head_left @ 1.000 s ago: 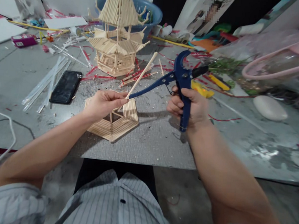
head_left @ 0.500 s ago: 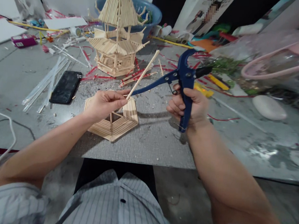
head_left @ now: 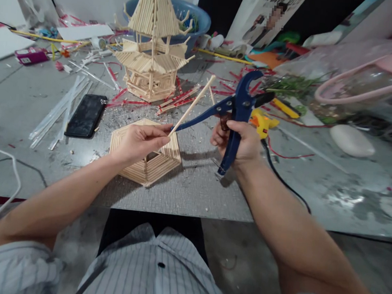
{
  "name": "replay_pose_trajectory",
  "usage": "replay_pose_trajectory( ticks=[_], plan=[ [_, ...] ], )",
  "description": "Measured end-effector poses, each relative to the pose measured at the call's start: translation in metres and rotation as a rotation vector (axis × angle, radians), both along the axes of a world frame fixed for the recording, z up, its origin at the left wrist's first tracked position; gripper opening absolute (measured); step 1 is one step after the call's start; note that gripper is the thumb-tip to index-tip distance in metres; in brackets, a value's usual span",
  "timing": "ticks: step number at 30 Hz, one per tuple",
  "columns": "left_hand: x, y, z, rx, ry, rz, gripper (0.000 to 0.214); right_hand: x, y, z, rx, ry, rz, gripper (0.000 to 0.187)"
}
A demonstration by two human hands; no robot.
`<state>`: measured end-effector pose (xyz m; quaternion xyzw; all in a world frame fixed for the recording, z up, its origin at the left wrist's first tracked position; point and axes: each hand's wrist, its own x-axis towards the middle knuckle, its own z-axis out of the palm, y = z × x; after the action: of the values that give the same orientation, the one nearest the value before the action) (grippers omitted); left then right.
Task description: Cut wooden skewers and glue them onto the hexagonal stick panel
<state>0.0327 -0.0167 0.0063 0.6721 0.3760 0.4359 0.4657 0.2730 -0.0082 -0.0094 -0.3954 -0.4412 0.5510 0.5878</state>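
Note:
Between the thumb and fingers of my left hand (head_left: 137, 144) is a thin wooden stick (head_left: 195, 102), slanting up and away to the right. My left fingertips also meet the end of one handle of a blue pipe cutter (head_left: 243, 103). Wrapped round the cutter's other handle is my right hand (head_left: 247, 144), and the two handles are spread wide. Below my left hand a hexagonal frame of wooden sticks (head_left: 148, 176) lies flat on the table, partly covered by that hand. A pagoda model of wooden sticks (head_left: 151, 62) stands behind it.
A black phone (head_left: 86, 115) and clear glue sticks (head_left: 58, 109) lie to the left. Right of the cutter are a yellow glue gun (head_left: 263, 124) with a black cord and a white oval object (head_left: 351, 141). Behind the pagoda sits a blue basin (head_left: 202, 20); red strips litter the table.
My right hand has moved left and slightly down with the cutter, uncovering more of the glue gun. The stick in my left hand has shifted slightly right and tilted lower.

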Motion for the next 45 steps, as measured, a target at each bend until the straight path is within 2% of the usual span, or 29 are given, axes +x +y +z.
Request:
replay_pose_trajectory(
  ticks=[3, 6, 8, 10, 12, 14, 17, 19, 21, 23, 25, 33, 41, 45],
  plan=[
    [0.001, -0.002, 0.003, -0.013, 0.035, 0.002, 0.006, -0.003, 0.0, 0.001, -0.036, 0.005, 0.026, 0.018],
    [0.003, -0.004, 0.003, -0.044, 0.075, 0.004, 0.007, -0.004, -0.002, 0.003, -0.043, -0.006, 0.173, 0.028],
    [0.004, -0.005, 0.002, -0.059, 0.073, -0.001, 0.008, -0.005, -0.005, 0.006, -0.033, 0.085, 0.255, 0.03],
    [0.006, -0.006, 0.001, -0.076, 0.062, -0.022, 0.008, -0.007, -0.008, 0.009, -0.029, 0.204, 0.265, 0.026],
    [0.008, -0.006, 0.0, -0.097, 0.061, -0.048, 0.008, -0.01, -0.012, 0.013, -0.029, 0.212, 0.234, 0.021],
    [0.009, -0.005, 0.0, -0.11, 0.068, -0.048, 0.008, -0.012, -0.015, 0.016, 0.009, 0.127, 0.19, 0.019],
    [0.007, -0.002, -0.001, -0.094, 0.084, 0.028, 0.012, -0.005, -0.015, 0.016, 0.189, -0.112, 0.042, 0.023],
    [0.003, 0.002, -0.001, -0.063, 0.099, 0.099, 0.015, 0.005, -0.012, 0.01, 0.373, -0.429, -0.173, 0.027],
    [0.0, 0.005, -0.003, -0.031, 0.095, 0.136, 0.017, 0.014, -0.006, 0.002, 0.576, -0.832, -0.318, 0.034],
    [-0.004, 0.007, -0.004, -0.004, 0.071, 0.14, 0.017, 0.019, -0.001, -0.006, 0.712, -1.109, -0.343, 0.046],
    [-0.006, 0.008, -0.005, 0.01, 0.042, 0.115, 0.018, 0.017, 0.002, -0.012, 0.712, -1.256, -0.32, 0.052],
    [-0.002, 0.004, -0.002, -0.082, -0.037, 0.003, 0.02, 0.0, -0.002, -0.022, 0.649, -1.368, -0.191, 0.057],
    [0.003, 0.002, -0.003, -0.143, -0.039, -0.084, 0.015, -0.011, -0.01, -0.017, 0.67, -1.407, -0.156, 0.054],
    [0.004, 0.002, -0.006, -0.178, -0.043, -0.09, 0.019, -0.015, -0.012, -0.016, 0.666, -1.408, -0.101, 0.056]
  ],
)
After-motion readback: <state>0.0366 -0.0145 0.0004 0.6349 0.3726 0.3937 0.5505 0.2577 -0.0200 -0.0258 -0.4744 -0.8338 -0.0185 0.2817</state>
